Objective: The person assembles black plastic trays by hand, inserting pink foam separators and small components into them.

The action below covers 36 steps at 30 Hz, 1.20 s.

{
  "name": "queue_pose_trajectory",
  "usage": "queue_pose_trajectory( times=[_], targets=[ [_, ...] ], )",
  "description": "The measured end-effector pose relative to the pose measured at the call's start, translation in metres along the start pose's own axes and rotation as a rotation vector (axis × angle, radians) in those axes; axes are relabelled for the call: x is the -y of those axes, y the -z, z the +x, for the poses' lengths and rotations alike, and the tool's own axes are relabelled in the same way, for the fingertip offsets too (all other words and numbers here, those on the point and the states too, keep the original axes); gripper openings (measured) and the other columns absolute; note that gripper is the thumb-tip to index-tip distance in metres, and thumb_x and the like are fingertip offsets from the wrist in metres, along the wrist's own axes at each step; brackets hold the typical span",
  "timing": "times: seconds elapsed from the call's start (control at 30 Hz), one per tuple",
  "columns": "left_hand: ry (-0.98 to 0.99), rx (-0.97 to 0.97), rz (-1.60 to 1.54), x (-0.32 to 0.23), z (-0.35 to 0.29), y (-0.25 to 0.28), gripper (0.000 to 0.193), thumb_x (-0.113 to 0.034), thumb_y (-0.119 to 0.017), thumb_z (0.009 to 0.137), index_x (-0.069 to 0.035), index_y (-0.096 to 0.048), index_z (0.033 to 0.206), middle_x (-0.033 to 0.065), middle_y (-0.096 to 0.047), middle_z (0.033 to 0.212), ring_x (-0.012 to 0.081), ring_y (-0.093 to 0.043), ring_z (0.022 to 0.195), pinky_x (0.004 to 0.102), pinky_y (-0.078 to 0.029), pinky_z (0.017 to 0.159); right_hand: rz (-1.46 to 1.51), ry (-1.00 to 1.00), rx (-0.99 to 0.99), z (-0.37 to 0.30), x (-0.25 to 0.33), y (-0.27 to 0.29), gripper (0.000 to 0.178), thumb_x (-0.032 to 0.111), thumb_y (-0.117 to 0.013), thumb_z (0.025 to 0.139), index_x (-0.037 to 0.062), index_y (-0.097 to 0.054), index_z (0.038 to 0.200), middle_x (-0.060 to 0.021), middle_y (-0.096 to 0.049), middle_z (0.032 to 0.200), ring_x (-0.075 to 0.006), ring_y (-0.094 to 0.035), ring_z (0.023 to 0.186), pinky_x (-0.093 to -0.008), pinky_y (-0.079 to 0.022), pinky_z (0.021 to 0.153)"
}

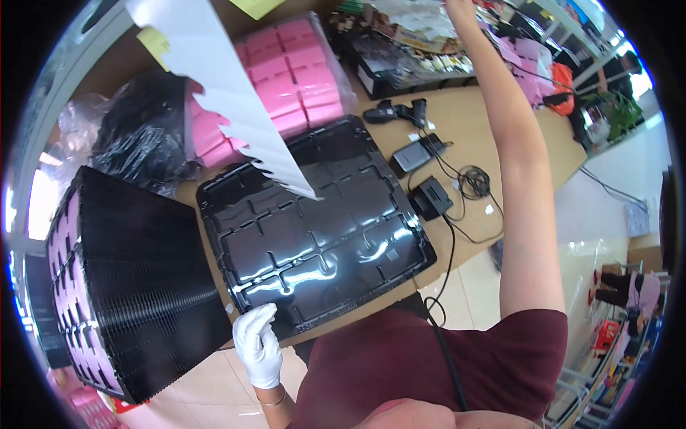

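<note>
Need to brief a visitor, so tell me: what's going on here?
A person's left hand, in a white glove, is at the near-left corner of a black plastic tray lying on the table; whether it touches the tray is hard to tell. The right hand reaches far out and is cut off by the top edge, so what it holds can't be seen. A stack of black trays stands at left, with pink packs beyond the tray.

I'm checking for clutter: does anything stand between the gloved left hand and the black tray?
Nothing visible does: the left hand is at the near left corner of the black tray; whether they touch is unclear.
</note>
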<state>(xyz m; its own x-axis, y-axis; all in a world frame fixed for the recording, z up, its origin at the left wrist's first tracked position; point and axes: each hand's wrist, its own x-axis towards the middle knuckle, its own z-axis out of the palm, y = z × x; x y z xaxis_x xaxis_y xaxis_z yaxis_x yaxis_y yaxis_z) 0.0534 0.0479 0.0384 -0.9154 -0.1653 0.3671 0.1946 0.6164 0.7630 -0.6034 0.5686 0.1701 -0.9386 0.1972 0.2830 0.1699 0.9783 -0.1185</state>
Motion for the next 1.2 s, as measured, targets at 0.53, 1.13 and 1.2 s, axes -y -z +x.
queue_pose_trajectory(
  times=[0.53,1.13,1.2],
  targets=[
    [-0.139,-0.057,0.319,-0.010,0.050,0.000,0.043,0.012,-0.062,0.075,-0.009,-0.067,0.113,0.0083,-0.066,0.110,0.0276,-0.060,0.100,0.0383,-0.046,0.090,0.287,1.320,-0.394,-0.288,0.201,-0.043,0.017,0.010,-0.062,0.080,0.0067,-0.066,0.096,-0.0073,-0.065,0.094,-0.0280,-0.062,0.091,-0.0382,-0.054,0.079],
    [-0.353,0.245,0.334,-0.020,0.102,0.013,0.040,0.008,-0.063,0.077,-0.011,-0.067,0.112,0.0060,-0.067,0.110,0.0273,-0.061,0.099,0.0381,-0.047,0.088,0.404,1.102,0.267,-0.261,0.226,-0.069,0.026,0.022,-0.065,0.089,0.0052,-0.074,0.107,-0.0120,-0.067,0.116,-0.0322,-0.065,0.103,-0.0395,-0.051,0.093],
    [-0.381,0.261,0.308,-0.019,0.125,0.006,0.031,0.003,-0.067,0.082,-0.010,-0.068,0.110,0.0075,-0.067,0.109,0.0275,-0.062,0.100,0.0392,-0.047,0.090,0.426,1.207,0.317,-0.252,0.228,-0.068,0.027,0.023,-0.062,0.091,0.0060,-0.074,0.107,-0.0118,-0.067,0.115,-0.0316,-0.064,0.105,-0.0393,-0.050,0.094]
  ],
)
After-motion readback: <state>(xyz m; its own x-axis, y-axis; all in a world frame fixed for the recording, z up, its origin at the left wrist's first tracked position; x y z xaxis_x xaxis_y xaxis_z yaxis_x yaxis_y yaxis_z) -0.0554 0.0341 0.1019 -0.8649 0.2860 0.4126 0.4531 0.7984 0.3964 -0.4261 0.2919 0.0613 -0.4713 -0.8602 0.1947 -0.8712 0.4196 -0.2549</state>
